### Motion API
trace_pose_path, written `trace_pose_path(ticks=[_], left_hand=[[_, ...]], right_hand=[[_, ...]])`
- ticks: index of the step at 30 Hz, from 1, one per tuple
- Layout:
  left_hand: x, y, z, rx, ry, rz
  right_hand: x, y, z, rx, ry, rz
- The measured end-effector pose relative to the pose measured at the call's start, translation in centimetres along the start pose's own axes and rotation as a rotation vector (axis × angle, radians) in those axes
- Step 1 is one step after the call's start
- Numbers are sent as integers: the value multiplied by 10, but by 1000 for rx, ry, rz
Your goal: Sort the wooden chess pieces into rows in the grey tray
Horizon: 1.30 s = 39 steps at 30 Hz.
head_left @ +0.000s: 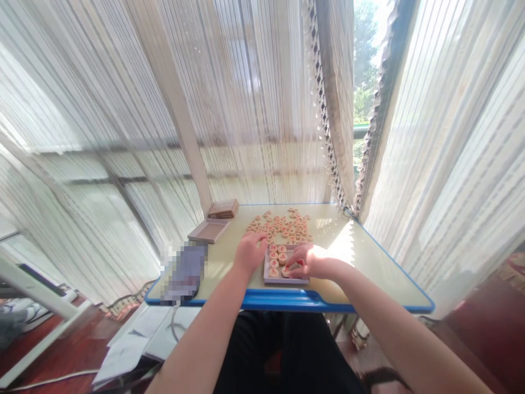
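Note:
A shallow wooden box (pixel 302 280) sits near the front of the table, with several round Chinese chess pieces (pixel 274 264) in rows along its left side. Inside it, my right hand (pixel 308 260) is closed, its fingertips on a Chinese chess piece (pixel 286 271) in the second column, by the front wall. My left hand (pixel 251 251) is beside the box's back left corner, fingers slightly bent and apart, close to the loose pieces. Behind the box spreads a scattered pile of Chinese chess pieces (pixel 283 224) with red markings. My fingers partly cover the box's right half.
The pale table (pixel 369 268) has a blue rim. To the left lie a shallow tray or lid (pixel 210 231), a brown folded stack (pixel 223 208) and a pixelated dark object (pixel 185 273). Sheer curtains (pixel 262 109) hang behind. Papers (pixel 127 350) rest below at left.

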<state>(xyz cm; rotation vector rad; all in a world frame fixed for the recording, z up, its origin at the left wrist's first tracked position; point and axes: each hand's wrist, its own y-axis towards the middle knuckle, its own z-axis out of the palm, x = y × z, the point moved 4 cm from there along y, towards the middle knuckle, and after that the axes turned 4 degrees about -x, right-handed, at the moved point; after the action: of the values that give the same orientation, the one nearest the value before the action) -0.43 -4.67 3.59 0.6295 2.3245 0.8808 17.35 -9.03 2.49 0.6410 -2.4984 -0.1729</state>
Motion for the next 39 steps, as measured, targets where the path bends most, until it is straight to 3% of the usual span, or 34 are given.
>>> trace_pose_path(ticks=[7, 14, 18, 25, 39], left_hand=[[2, 0, 2, 16, -1, 7], [2, 1, 0, 17, 7, -16], [3, 1, -1, 22, 19, -27], [1, 1, -1, 39, 22, -32], [3, 1, 1, 48, 27, -21]], right_hand=[[2, 0, 0, -1, -38, -37], [-1, 0, -2, 1, -59, 23], [1, -1, -2, -21, -43, -35], [4, 3, -1, 30, -67, -30], [9, 3, -2, -38, -59, -66]])
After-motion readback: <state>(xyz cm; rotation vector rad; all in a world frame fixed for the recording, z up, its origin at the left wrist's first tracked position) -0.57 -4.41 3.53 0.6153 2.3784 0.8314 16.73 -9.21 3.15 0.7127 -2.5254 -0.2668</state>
